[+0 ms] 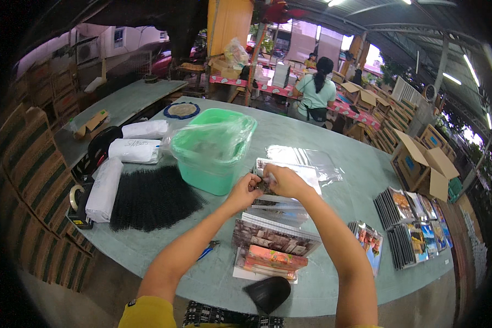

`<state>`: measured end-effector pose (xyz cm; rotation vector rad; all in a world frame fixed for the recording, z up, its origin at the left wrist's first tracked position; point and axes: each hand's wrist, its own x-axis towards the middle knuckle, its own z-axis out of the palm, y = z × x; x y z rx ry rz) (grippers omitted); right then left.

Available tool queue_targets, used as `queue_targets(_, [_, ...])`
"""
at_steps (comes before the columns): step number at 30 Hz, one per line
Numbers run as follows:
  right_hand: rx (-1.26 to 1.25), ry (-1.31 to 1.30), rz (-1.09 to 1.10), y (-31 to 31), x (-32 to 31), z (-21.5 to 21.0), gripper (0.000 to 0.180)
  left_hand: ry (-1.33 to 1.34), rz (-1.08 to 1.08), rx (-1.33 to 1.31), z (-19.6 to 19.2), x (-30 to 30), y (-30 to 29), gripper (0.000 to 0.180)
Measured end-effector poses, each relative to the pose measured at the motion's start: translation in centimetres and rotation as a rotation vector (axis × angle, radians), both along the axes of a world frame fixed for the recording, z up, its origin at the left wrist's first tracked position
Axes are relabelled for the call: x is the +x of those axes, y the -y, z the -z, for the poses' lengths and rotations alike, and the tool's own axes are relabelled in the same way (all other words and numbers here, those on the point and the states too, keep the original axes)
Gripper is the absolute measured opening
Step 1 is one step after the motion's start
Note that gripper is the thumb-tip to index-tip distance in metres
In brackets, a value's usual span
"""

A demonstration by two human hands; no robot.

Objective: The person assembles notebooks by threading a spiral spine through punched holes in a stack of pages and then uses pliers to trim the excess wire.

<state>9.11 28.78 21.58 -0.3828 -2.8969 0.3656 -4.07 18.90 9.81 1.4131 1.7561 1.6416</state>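
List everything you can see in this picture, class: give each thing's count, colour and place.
tub: one, green, bag-lined, table centre
coils: one black pile, left of tub
rolls: three, white, table's left
tape: one dispenser, left edge
notebooks: a stack, pictured covers, under the hands
sleeves: clear, behind stack
booklets: rows, colourful, right
boxes: cardboard, open, right
person: one, green top, background
left hand, right hand: together over the stack, pinching something small

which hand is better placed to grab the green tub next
Left, probably. The left hand is right beside the green tub, while the right hand sits farther over, on the spiral notebook.
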Motion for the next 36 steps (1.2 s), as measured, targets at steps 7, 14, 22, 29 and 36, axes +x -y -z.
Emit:
queue_targets(7, [-0.29, -1.035, -0.131, 5.4, 7.5, -10.8, 0.03, 0.136, -0.312, 0.222, -11.8, 1.1, 4.3, 0.07])
queue_targets(14, [-0.771, -0.678, -0.021, 12.4, 20.5, -1.6, 0.038, 0.621, 0.542, 0.357, -13.6, 3.7, 12.6, 0.033])
queue_targets(22, [-0.728, -0.627, 0.49, 10.1, 21.2, 3.7, 0.023, 0.32, 0.128, 0.269, -9.4, 8.3, 13.8, 0.02])
queue_targets(29, [-0.165, -0.732, 0.492, 8.9, 19.6, 13.1, 0.029, -0.423, -0.254, 0.159, -0.5, 7.1, 12.7, 0.026])
queue_targets(36, [-0.912, -0.956, 0.428, 8.4, 17.5, 11.9, 0.029, 0.443, 0.071, 0.094, -1.4, 8.2, 11.2, 0.04])
